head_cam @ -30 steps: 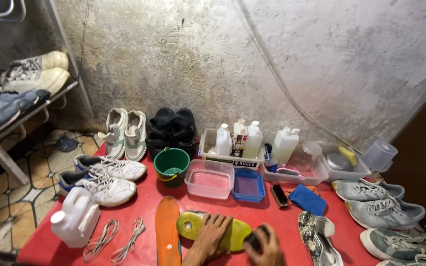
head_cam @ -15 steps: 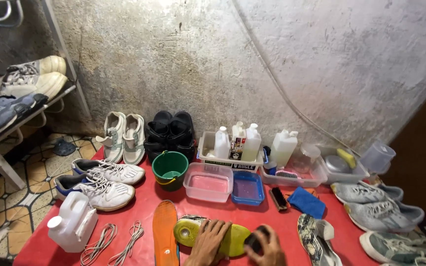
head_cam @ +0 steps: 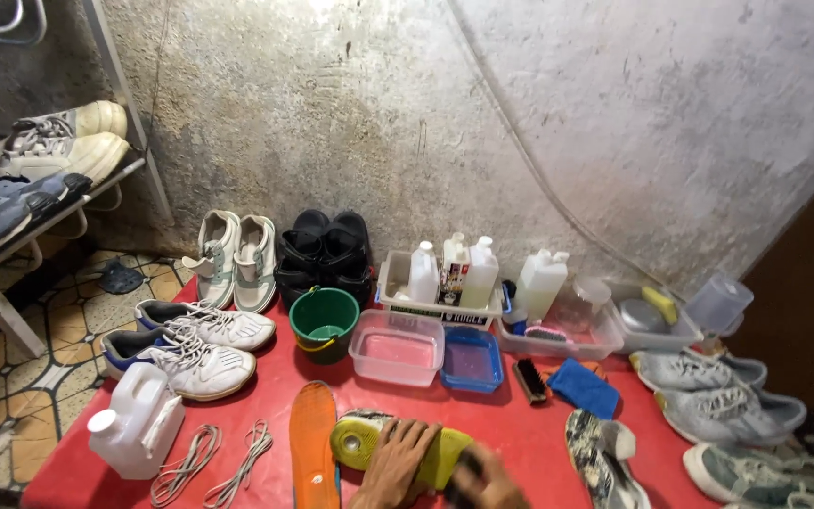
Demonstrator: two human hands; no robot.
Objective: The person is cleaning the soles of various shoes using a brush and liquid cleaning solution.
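Left hand (head_cam: pixel 398 462) laid flat, fingers spread, on a yellow-green moulded insole (head_cam: pixel 369 441), its long axis left–right on the red mat (head_cam: pixel 520 443); right hand (head_cam: pixel 492 485) closed around a small dark object (head_cam: pixel 468 468), blurred; a smooth orange insole (head_cam: pixel 314 443) lies lengthwise just beside; flat laces (head_cam: pixel 209 457) further left.

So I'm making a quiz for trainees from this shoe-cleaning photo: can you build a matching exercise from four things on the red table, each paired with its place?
Things:
1. green bucket
2. orange insole
3. white jug
4. yellow-green insole

Places:
A. under the left hand
B. near the table's front left corner, beside loose laces
C. flat, just left of the hands
D. in front of the black shoes, left of the clear tub

Pairs: 1-D, 2-C, 3-B, 4-A
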